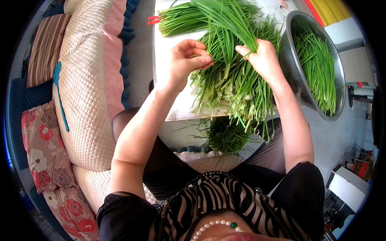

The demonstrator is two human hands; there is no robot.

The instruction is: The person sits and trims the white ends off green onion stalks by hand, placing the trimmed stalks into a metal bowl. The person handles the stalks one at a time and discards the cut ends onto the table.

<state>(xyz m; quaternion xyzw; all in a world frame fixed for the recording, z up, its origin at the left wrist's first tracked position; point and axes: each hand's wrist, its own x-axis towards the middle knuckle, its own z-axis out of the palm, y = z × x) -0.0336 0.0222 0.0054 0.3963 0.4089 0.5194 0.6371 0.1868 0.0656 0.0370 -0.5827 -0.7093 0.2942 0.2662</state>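
Note:
My right hand (262, 57) grips a bunch of garlic chives (232, 25) near the base, its long leaves fanning up and to the left. My left hand (188, 58) is raised beside it, thumb and fingertips close together; whether a thin leaf is pinched between them I cannot tell. Beneath both hands lies a loose heap of chives (241, 87), pale stem ends towards me, some hanging over the edge of the white table (181, 110). Farther back on the left rests a neat bundle of chives (184, 19) with a red tie (153, 20) at its stem end.
To the right stands a metal basin (298, 64) holding chives (316, 72). Dark green scraps (229, 135) are piled below the table edge, between my knees. At left is a sofa with a quilted cover (84, 90), a teal fly swatter (61, 99) and a floral cushion (46, 147).

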